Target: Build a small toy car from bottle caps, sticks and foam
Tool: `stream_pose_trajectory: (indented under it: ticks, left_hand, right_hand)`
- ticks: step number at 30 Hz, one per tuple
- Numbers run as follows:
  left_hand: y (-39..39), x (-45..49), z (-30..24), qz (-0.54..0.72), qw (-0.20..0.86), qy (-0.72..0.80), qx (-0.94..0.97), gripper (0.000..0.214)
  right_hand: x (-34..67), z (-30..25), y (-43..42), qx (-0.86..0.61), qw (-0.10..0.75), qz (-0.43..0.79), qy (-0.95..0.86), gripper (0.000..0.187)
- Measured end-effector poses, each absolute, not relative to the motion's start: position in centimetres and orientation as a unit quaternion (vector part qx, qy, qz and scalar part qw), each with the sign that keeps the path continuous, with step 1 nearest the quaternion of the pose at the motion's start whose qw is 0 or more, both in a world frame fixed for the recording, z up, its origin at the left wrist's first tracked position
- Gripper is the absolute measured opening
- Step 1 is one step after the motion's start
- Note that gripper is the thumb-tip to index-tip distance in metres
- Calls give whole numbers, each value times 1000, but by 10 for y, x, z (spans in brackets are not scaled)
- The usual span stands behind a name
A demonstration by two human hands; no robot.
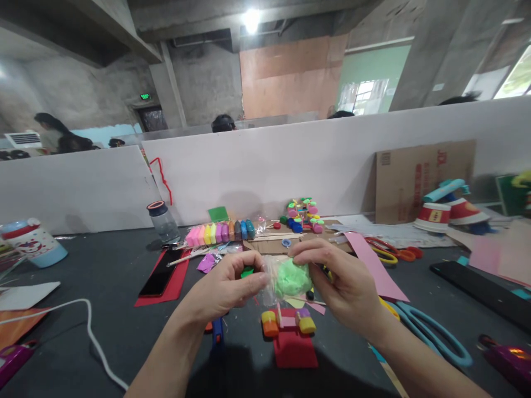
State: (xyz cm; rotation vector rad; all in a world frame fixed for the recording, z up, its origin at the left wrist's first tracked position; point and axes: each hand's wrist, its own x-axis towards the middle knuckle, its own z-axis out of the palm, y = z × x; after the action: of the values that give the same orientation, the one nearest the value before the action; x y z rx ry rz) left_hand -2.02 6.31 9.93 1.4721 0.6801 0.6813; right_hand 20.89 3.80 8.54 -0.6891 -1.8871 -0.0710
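A clear plastic bag of light green modelling clay point(292, 277) is held up between my two hands above the dark table. My left hand point(238, 279) pinches the bag's loose left end between thumb and fingers. With its fingertips, my right hand point(336, 276) grips the right side of the bag by the clay. Just below lies a small model with yellow, orange and purple clay wheels point(269, 323) on a red paper strip point(295, 349). A bit of darker green point(247, 271) shows behind my left fingers; what it is stays unclear.
Coloured clay packs point(219, 232) line the back beside a water bottle point(162, 221). A phone point(161, 273) lies on red paper at left. Blue-handled scissors point(433, 334) and a pink strip point(375, 265) are at right. A white partition point(265, 171) closes the back.
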Motion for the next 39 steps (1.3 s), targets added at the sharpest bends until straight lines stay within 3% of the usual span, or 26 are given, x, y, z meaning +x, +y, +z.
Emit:
stream_pose_trajectory:
  ticks: [5, 8, 11, 15, 25, 31, 35, 39]
  left_hand:
    - [66, -4, 89, 363, 587, 317, 651, 29]
    - [62, 9, 83, 399, 536, 333, 666, 27]
    - [57, 16, 80, 404, 498, 333, 691, 24]
    - [54, 16, 84, 406, 443, 339, 724, 20]
    - [45, 21, 84, 447, 308, 447, 711, 23]
    - [60, 17, 80, 487, 404, 407, 658, 23]
    - [76, 16, 68, 460, 540, 369, 601, 55]
    - [78, 21, 61, 403, 643, 316, 570, 62]
  right_hand:
    - [206, 87, 35, -341, 580, -72, -736, 18]
    - [198, 86, 28, -385, 530, 5, -755, 5]
    - [192, 85, 27, -431, 472, 117, -760, 18]
    - [192, 85, 29, -433, 455, 149, -764, 24]
    - [196, 79, 29, -475, 489, 45, -730, 19]
    - [197, 86, 26, -430, 502, 94, -744, 19]
    - [196, 89, 24, -404, 525, 124, -739, 17]
    - [197, 87, 25, -397, 544, 123, -729, 8]
